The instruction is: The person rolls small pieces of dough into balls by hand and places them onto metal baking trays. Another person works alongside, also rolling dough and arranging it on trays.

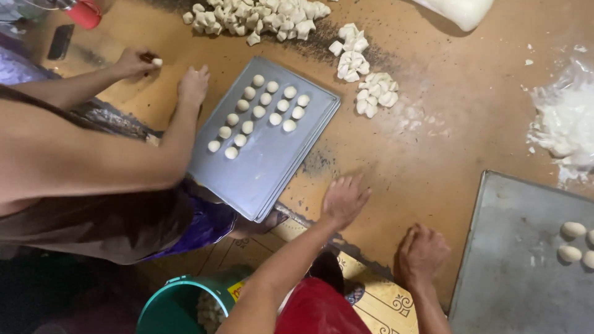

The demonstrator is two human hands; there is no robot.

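**Palms down on the brown board**

While the brown board (433, 154) spreads wide, the left hand (344, 199) presses flat, fingers spread; the right hand (422, 253) curls knuckles-up, contents unseen. Nearest lie the grey tray (260, 167) of dough balls (263, 114) and cut dough pieces (371, 93), apart from both.

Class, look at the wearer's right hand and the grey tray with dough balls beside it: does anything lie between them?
Nothing visible does. The right hand rests on the brown board, and only bare board separates it from the grey tray holding dough balls.
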